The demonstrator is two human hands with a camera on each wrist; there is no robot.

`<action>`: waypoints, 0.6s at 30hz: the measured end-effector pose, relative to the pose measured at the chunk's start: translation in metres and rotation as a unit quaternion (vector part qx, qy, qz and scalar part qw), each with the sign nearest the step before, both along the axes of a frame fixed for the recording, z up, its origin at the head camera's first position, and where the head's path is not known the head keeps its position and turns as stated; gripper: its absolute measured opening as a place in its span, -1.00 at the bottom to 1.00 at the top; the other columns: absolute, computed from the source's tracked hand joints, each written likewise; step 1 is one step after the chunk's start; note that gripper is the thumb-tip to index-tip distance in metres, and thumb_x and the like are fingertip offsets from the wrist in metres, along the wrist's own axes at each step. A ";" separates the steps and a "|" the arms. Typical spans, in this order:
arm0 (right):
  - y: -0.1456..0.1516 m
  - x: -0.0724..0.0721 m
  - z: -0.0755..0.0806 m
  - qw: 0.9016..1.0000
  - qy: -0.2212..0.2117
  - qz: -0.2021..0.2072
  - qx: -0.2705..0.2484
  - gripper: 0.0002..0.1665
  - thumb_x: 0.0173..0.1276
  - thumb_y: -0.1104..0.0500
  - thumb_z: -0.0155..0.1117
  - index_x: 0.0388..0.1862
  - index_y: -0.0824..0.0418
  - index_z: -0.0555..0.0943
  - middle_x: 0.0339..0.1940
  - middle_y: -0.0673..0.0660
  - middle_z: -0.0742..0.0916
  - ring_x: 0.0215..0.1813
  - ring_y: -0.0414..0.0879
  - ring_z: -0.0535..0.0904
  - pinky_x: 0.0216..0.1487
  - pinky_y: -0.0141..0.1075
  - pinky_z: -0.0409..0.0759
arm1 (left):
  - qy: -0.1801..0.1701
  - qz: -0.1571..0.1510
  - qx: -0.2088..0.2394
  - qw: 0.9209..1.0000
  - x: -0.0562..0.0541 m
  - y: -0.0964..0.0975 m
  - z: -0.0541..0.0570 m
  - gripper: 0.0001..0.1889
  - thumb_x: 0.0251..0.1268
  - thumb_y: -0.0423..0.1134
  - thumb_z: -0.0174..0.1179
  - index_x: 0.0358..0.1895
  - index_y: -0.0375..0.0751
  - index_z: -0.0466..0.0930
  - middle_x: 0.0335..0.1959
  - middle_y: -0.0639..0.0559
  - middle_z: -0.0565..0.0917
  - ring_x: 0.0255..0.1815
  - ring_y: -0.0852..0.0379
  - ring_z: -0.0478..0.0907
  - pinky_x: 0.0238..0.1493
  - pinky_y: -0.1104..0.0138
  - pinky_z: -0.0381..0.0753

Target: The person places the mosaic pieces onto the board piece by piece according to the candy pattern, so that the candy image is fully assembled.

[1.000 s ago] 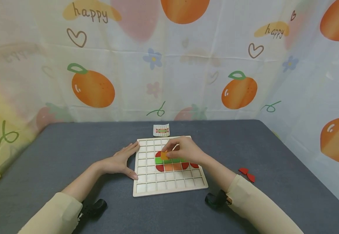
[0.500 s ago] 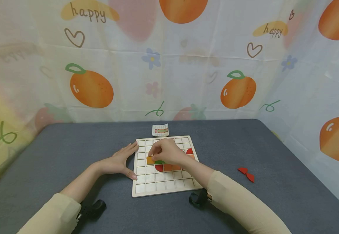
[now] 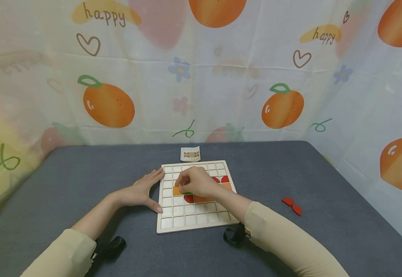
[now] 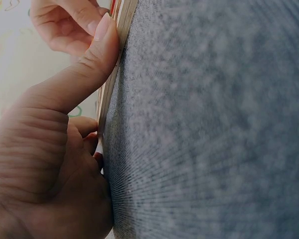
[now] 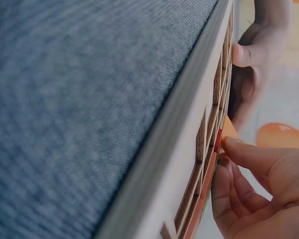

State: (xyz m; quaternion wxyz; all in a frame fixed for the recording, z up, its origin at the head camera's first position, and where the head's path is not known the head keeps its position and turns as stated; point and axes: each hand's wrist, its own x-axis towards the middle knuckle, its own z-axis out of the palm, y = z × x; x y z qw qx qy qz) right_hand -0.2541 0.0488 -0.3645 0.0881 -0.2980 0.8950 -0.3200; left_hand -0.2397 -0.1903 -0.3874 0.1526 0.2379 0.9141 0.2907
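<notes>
A pale wooden grid board (image 3: 177, 222) lies on the dark table, with red, green and orange pieces set in its middle cells. My left hand (image 3: 136, 194) is spread along its left side, thumb and fingertips touching the rim; the left wrist view shows the thumb (image 4: 105, 42) on the edge. Over the board, my right hand (image 3: 199, 182) pinches a yellow-orange square tile (image 3: 176, 191) at a cell left of the green strip. In the right wrist view this tile (image 5: 229, 128) stands tilted between thumb and fingers. My right hand covers part of the coloured pieces.
Behind the board lies a small printed card (image 3: 190, 154) with a coloured grid pattern. Two loose red pieces (image 3: 292, 206) lie on the grey table (image 3: 256, 165) at the right. A fruit-print curtain (image 3: 215, 96) hangs behind and beside the table.
My right hand has carried the yellow-orange tile left, from above the red and green pieces to a cell beside the green strip. Over the last half second it has barely moved. My left hand stays put.
</notes>
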 end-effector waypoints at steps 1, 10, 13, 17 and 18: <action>0.000 0.000 0.000 1.000 0.000 0.000 0.001 -0.87 0.26 0.24 0.41 -0.21 0.10 0.78 -0.35 0.03 0.80 -0.34 -0.28 0.61 -0.30 -0.46 0.53 | 0.000 0.001 -0.001 1.000 0.000 0.000 0.000 0.33 -0.14 0.18 0.53 0.60 -0.30 -0.15 0.65 -0.27 -0.22 0.64 -0.39 -0.33 0.46 -0.41 -0.23; 0.000 -0.002 -0.004 1.000 0.001 0.000 0.017 -0.84 0.28 0.22 0.41 -0.17 0.10 0.80 -0.28 0.01 0.83 -0.28 -0.27 0.65 -0.27 -0.47 0.56 | -0.003 -0.004 0.006 1.000 0.000 0.001 0.001 0.33 -0.13 0.18 0.53 0.60 -0.30 -0.16 0.65 -0.27 -0.22 0.64 -0.40 -0.35 0.46 -0.41 -0.24; 0.000 -0.001 -0.003 1.000 0.003 -0.001 0.023 -0.83 0.28 0.22 0.41 -0.16 0.10 0.81 -0.27 0.01 0.84 -0.26 -0.26 0.67 -0.26 -0.47 0.56 | -0.002 -0.004 0.005 1.000 0.000 0.001 0.001 0.32 -0.13 0.18 0.52 0.60 -0.31 -0.15 0.65 -0.27 -0.22 0.64 -0.39 -0.34 0.46 -0.41 -0.24; -0.001 0.000 -0.003 1.000 0.009 0.003 0.027 -0.84 0.28 0.23 0.40 -0.17 0.09 0.80 -0.26 0.01 0.84 -0.25 -0.26 0.66 -0.25 -0.47 0.56 | 0.000 -0.005 0.002 1.000 0.001 0.000 0.000 0.32 -0.12 0.19 0.52 0.59 -0.31 -0.15 0.65 -0.28 -0.22 0.64 -0.40 -0.33 0.46 -0.41 -0.23; -0.001 0.000 -0.003 1.000 0.012 0.004 0.028 -0.84 0.28 0.23 0.40 -0.17 0.09 0.80 -0.27 0.01 0.83 -0.26 -0.26 0.65 -0.25 -0.47 0.56 | 0.000 -0.006 0.004 1.000 0.001 0.000 0.000 0.32 -0.12 0.19 0.52 0.59 -0.32 -0.15 0.65 -0.28 -0.22 0.64 -0.40 -0.33 0.45 -0.41 -0.23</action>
